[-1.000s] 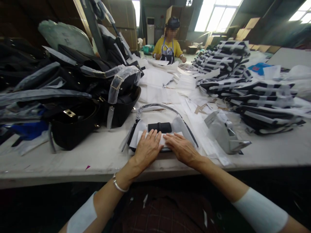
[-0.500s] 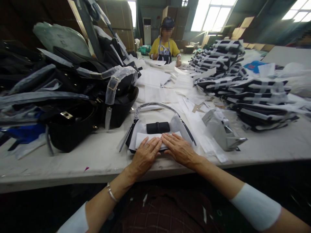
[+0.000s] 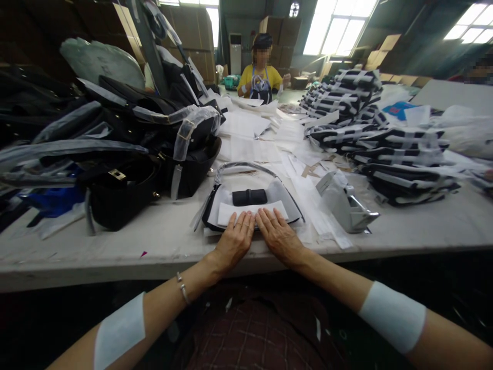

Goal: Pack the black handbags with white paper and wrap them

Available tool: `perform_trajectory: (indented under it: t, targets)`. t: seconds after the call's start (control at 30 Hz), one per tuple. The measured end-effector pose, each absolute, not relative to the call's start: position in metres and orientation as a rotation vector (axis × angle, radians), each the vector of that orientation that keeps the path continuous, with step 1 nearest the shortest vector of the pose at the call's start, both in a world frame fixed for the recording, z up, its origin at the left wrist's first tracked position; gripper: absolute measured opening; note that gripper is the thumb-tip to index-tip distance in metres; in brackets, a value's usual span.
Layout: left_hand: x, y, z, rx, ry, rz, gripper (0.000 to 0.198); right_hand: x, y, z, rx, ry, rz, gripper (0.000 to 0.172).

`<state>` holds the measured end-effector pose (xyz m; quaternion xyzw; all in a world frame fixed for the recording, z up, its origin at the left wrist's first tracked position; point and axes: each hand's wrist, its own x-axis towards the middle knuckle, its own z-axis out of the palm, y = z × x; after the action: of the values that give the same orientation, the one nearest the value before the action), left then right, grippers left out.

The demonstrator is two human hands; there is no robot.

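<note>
A black handbag wrapped in white paper lies flat on the table's near edge, its curved strap arching away from me. A white paper strip crosses its lower part. My left hand and my right hand lie flat side by side on the bag's near edge, fingers stretched out and pressing on the paper.
A heap of black bags in plastic fills the left side. Stacks of black-and-white striped bags lie on the right. A grey tape dispenser stands right of the bag. Loose white sheets cover the middle. A person in yellow works at the far end.
Both hands have slid back toward me along the bag, uncovering more of the white paper strip. The person at the far end has raised a hand.
</note>
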<state>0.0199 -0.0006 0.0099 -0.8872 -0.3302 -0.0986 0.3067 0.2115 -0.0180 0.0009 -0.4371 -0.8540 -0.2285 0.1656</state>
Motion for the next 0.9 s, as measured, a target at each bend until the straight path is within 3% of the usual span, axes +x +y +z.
perform_trajectory:
  t: [0.17,0.7,0.9]
  targets:
    - [0.026,0.011,0.017,-2.374,-0.836,-0.165,0.044,0.217,-0.005,0.001,-1.218,-2.455,-0.636,0.048]
    - [0.012,0.048,0.054,-2.490,-0.678,-0.404,0.034,0.213,0.020,0.020,-1.194,-2.261,-0.807,0.039]
    - [0.014,0.050,0.069,-2.477,-0.735,-0.478,0.044,0.207,0.034,0.051,-1.234,-2.396,-0.730,0.030]
